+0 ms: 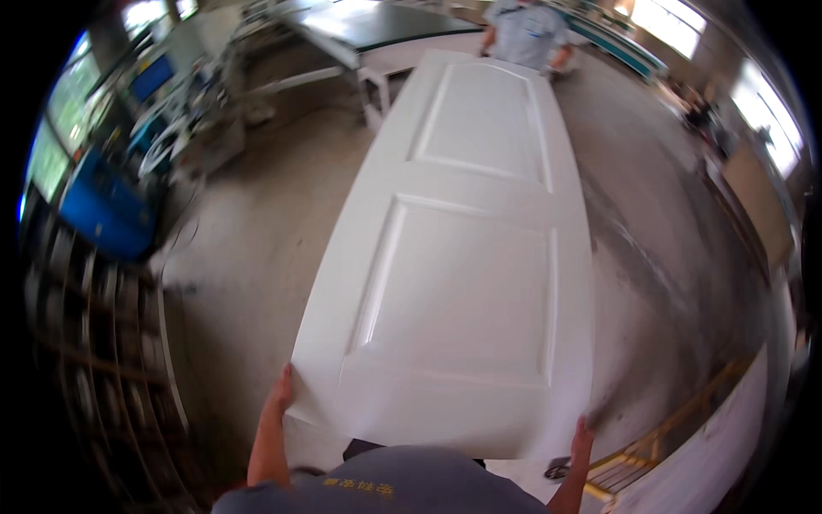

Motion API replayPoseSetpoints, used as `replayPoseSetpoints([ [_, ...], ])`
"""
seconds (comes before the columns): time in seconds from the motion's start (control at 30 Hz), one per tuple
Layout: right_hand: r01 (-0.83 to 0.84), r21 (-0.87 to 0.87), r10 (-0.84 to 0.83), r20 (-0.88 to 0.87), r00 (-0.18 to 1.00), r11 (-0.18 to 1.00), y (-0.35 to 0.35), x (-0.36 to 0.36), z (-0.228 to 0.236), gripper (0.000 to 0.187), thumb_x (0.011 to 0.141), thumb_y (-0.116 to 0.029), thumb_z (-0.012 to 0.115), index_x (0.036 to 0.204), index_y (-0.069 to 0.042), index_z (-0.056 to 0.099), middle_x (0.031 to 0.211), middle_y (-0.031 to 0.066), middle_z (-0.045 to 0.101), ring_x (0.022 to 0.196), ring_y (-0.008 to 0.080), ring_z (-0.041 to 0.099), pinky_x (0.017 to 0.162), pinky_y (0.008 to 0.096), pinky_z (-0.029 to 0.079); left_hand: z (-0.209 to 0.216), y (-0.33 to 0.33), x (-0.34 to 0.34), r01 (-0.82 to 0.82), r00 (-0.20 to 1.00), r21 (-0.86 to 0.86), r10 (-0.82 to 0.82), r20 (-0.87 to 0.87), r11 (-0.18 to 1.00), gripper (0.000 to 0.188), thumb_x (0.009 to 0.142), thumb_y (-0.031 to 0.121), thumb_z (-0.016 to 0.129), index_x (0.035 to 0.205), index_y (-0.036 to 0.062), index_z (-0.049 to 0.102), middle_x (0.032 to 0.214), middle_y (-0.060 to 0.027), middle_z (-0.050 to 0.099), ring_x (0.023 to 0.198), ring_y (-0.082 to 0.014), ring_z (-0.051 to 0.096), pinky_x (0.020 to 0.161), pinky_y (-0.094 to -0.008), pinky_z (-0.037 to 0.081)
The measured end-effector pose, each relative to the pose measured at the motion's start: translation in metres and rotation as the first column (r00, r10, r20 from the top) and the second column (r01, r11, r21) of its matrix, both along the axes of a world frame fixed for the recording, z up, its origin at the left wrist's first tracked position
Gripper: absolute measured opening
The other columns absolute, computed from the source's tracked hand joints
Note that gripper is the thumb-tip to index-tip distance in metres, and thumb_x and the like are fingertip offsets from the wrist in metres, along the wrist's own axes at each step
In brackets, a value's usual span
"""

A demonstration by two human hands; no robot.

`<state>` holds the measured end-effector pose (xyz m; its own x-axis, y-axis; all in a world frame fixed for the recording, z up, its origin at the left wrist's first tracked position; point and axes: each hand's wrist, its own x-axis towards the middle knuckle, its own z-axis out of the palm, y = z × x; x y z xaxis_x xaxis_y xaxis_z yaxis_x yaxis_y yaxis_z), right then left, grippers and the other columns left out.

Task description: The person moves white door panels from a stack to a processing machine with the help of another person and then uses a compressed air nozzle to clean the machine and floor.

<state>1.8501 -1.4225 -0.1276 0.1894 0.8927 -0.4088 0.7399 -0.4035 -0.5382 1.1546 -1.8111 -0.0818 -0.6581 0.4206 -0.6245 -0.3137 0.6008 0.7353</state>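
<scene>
A long white door panel (pixel 462 300) with two raised-frame sections stretches from my waist toward the far end, lying flat above the floor. My left hand (pixel 280 391) grips its left edge near the close corner. On the opposite edge, my right hand (pixel 582 437) holds the near right corner. The fingers under the panel are partly hidden on both sides. At the far end stands a co-worker in a light grey shirt (pixel 524 34), arms down beside the panel; the panel's end hides that person's grip.
A dark-topped table (pixel 385 26) stands at the far left of the panel. On the left are a blue machine cabinet (pixel 107 206) and a compartmented rack (pixel 111 360). A yellow frame cart (pixel 634 463) and a large pale board (pixel 711 445) stand close at my right.
</scene>
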Motion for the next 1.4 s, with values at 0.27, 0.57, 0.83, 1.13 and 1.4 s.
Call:
replayPoseSetpoints([
  [0.27, -0.171, 0.036, 0.175, -0.218, 0.96, 0.985, -0.019, 0.08, 0.014, 0.075, 0.096, -0.057, 0.044, 0.118, 0.013, 0.057, 0.116, 0.0207, 0.063, 0.106, 0.0274, 0.059, 0.093, 0.0373, 0.044, -0.063, -0.128, 0.155, -0.08, 0.97, -0.321, -0.001, -0.245, 0.944, 0.099, 0.09, 0.075, 0.017, 0.129, -0.0095, 0.05, 0.134, -0.0317, 0.048, 0.131, -0.0397, 0.041, 0.111, -0.0418, 0.03],
  [0.57, -0.371, -0.032, 0.36, -0.178, 0.916, 0.928, 0.002, 0.239, 0.044, 0.075, 0.096, -0.057, 0.044, 0.119, 0.013, 0.056, 0.117, 0.0214, 0.063, 0.107, 0.0278, 0.059, 0.094, 0.0376, 0.044, -0.008, -0.184, 0.428, -0.255, 0.966, -0.381, 0.218, -0.139, 0.889, 0.1, 0.089, 0.075, 0.022, 0.122, -0.0138, 0.053, 0.128, -0.0336, 0.051, 0.128, -0.0413, 0.045, 0.108, -0.0417, 0.032],
  [0.83, -0.397, -0.01, 0.385, -0.216, 0.897, 0.918, -0.055, 0.408, 0.023, 0.076, 0.096, -0.057, 0.043, 0.12, 0.014, 0.055, 0.118, 0.022, 0.062, 0.108, 0.0282, 0.058, 0.095, 0.0379, 0.044, 0.012, -0.258, 0.646, -0.383, 0.924, -0.365, 0.353, -0.147, 0.849, 0.101, 0.087, 0.077, 0.024, 0.124, -0.0125, 0.054, 0.126, -0.0318, 0.055, 0.125, -0.0392, 0.049, 0.106, -0.0415, 0.034],
  [1.13, -0.529, 0.073, 0.534, -0.101, 0.839, 0.845, 0.059, 0.344, 0.103, 0.074, 0.095, -0.057, 0.045, 0.109, 0.014, 0.058, 0.104, 0.0216, 0.064, 0.096, 0.0279, 0.059, 0.086, 0.0391, 0.045, 0.065, -0.204, 0.67, -0.499, 0.864, -0.315, 0.436, -0.253, 0.807, 0.101, 0.089, 0.075, 0.024, 0.128, -0.0153, 0.047, 0.132, -0.0367, 0.046, 0.132, -0.0429, 0.039, 0.11, -0.0422, 0.03],
  [1.4, -0.546, 0.064, 0.547, -0.181, 0.817, 0.836, 0.119, 0.146, 0.143, 0.072, 0.094, -0.055, 0.048, 0.108, 0.014, 0.061, 0.108, 0.0228, 0.065, 0.102, 0.0285, 0.059, 0.091, 0.0392, 0.044, 0.061, -0.171, 0.54, -0.611, 0.791, -0.327, 0.578, -0.202, 0.721, 0.104, 0.087, 0.077, 0.024, 0.125, -0.0166, 0.05, 0.13, -0.0371, 0.048, 0.132, -0.0428, 0.039, 0.107, -0.0432, 0.033],
])
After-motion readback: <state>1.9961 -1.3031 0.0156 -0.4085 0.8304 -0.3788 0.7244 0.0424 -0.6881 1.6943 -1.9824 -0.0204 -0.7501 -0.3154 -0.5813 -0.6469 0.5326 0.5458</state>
